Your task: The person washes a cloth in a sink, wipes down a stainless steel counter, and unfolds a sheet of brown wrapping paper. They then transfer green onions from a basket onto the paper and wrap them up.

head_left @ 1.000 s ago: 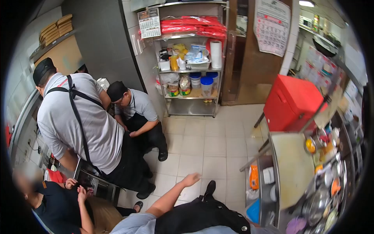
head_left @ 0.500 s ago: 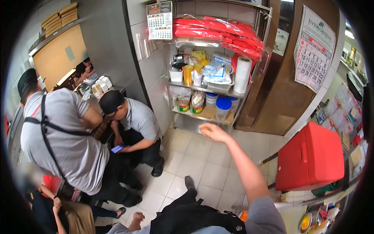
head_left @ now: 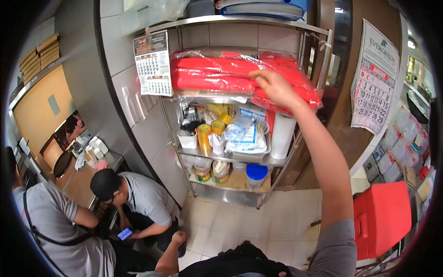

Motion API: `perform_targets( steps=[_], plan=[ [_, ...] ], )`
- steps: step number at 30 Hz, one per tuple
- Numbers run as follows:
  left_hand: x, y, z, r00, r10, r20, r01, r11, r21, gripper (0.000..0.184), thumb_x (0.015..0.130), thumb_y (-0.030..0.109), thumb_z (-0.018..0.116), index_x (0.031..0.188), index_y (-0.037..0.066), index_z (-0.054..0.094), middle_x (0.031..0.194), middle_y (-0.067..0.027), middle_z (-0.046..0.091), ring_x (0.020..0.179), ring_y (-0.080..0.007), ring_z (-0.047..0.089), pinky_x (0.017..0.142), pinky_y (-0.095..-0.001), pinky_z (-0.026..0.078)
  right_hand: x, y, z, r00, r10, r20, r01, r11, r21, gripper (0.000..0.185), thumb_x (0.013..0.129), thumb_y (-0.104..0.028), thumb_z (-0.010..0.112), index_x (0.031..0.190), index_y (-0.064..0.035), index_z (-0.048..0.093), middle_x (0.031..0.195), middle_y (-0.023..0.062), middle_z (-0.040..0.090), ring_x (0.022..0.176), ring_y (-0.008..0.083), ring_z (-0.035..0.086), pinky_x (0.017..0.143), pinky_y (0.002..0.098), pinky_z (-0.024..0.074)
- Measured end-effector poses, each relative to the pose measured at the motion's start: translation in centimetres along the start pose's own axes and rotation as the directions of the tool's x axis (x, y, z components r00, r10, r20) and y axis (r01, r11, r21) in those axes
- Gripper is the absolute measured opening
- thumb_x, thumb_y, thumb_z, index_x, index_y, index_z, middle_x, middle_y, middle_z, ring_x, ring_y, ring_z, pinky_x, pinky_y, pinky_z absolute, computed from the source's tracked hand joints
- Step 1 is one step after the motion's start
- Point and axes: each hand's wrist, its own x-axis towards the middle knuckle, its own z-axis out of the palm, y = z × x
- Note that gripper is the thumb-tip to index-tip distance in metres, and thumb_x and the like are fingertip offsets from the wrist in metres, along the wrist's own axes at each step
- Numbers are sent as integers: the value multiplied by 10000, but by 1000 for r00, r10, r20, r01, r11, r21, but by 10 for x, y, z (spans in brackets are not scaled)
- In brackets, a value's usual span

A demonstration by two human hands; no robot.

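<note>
My right hand (head_left: pixel 276 88) is raised in front of the red items in clear plastic bags (head_left: pixel 210 76) on the upper shelf. Its fingers are loosely bent with nothing visible in them, and the fingertips overlap the plastic; contact is hard to make out. Low at the front, my left hand (head_left: pixel 178 238) hangs curled closed, with no object showing in it. It is nearest to a crouching person in a grey shirt (head_left: pixel 150 198), who holds a phone (head_left: pixel 124 234).
Below the red bags, the metal rack (head_left: pixel 272 161) holds tape rolls (head_left: pixel 204 136), a white roll (head_left: pixel 282 136) and a blue-lidded tub (head_left: pixel 255 176). A red box (head_left: pixel 383 221) stands right. Another person (head_left: pixel 60 226) is at left. Calendars hang on the rack and door.
The view has come closer to the rack and tipped up. My right hand has risen from the lower shelf to the red bags. My left hand now appears higher in view.
</note>
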Motion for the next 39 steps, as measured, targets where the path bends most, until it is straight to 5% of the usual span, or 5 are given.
perform_targets(
  steps=[8,15,25,29,39],
  plan=[
    [91,258,-35,944,275,-185,-330,825,-459,315,930,143,565,1214,9,576,1002,-122,697,915,-186,671,818,-321,517,186,130,6,997,-20,-71,-2,953,-302,345,897,-197,524,1158,-1,636,1123,213,651,1061,324,626,941,384,474],
    [63,241,-22,978,87,-190,-165,880,-446,308,930,156,603,1190,-8,591,1025,-125,692,925,-187,678,819,-305,521,266,169,51,887,36,461,155,916,-371,326,857,-240,607,1123,-65,676,1048,230,666,993,342,650,844,422,495],
    [113,289,-107,967,123,-223,-188,936,-297,304,933,207,613,1140,-14,602,988,-100,694,910,-172,657,825,-303,507,268,197,43,875,-427,228,484,753,-447,281,859,-188,578,1047,0,669,971,188,683,912,354,657,788,447,509],
    [167,320,-127,939,293,-181,-343,845,-411,301,967,165,561,1229,16,563,1018,-52,656,976,-126,604,867,-266,477,252,184,40,903,12,430,172,906,-386,312,930,-274,541,1102,-46,665,987,176,689,910,323,662,793,410,511],
    [151,383,-165,875,484,28,-440,816,-375,319,972,175,558,1251,22,549,1111,-62,666,982,-132,606,883,-293,475,226,101,19,996,32,81,34,715,-699,249,823,-334,646,853,-91,694,849,140,684,833,350,648,727,429,503]
  ],
)
